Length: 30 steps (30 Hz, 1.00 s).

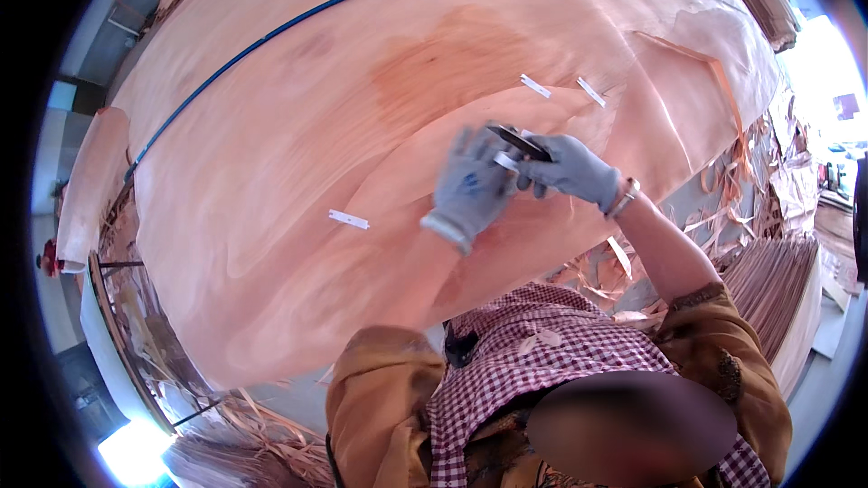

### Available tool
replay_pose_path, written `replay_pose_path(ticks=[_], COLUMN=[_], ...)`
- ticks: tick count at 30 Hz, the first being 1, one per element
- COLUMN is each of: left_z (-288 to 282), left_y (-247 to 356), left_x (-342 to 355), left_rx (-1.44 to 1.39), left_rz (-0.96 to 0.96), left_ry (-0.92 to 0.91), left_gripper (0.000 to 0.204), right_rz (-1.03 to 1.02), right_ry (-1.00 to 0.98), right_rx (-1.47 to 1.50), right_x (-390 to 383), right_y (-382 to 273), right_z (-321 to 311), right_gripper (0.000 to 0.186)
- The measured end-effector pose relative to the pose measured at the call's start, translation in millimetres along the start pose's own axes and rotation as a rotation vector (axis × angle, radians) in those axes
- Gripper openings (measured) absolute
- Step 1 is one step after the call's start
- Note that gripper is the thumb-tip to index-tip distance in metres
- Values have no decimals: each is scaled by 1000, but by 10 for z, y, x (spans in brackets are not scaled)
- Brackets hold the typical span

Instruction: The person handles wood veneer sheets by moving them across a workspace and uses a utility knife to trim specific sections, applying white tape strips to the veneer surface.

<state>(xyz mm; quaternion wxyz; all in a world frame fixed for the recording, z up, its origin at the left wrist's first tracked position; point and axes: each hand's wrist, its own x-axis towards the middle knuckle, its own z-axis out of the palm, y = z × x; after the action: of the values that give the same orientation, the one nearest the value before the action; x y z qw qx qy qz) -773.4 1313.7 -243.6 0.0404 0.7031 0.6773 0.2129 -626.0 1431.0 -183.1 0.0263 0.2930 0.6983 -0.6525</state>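
Observation:
My left hand (470,185), in a grey glove, hovers over a large sheet of reddish wood veneer (271,154). Its fingers are smeared by motion, so their grip cannot be made out. Close beside it, my right hand (575,170), gloved the same way, is closed on a dark, flat, knife-like blade (520,142) that points up toward the left fingers. Between the hands shows a small white piece (504,161), perhaps tape; which hand has it is unclear. White perforated tape strips lie on the veneer: one strip (349,219) left of my hands, another strip (535,86) and a third (591,92) beyond them.
A long blue and white rod or hose (271,36) arcs across the far part of the veneer. Torn veneer scraps (714,217) litter the right side. Stacked veneer sheets (773,294) stand at the lower right, and more scraps (262,429) lie at the lower left.

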Motion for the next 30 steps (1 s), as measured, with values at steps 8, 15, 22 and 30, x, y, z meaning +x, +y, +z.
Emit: replay_pose_path(ticks=[8,15,22,30], left_z=[-498,-455,-494,-572], left_y=[-898,-917,-882,-869], left_x=[-1214,-1137,-992,-1039], left_rx=[398,248,262,274], left_rz=[-471,-400,-287,-299], left_ry=[96,200,1,-27], left_gripper=[56,52,52,50], right_rz=[-31,98,105,80], right_ry=[-122,-134,-63,-92], right_rx=[-54,-224,-557,-262], right_x=[1193,1498,1320,817], right_y=[-457,-403,-477,-406], right_z=[955,1097,1067,1222], right_gripper=[16,10,15,19])
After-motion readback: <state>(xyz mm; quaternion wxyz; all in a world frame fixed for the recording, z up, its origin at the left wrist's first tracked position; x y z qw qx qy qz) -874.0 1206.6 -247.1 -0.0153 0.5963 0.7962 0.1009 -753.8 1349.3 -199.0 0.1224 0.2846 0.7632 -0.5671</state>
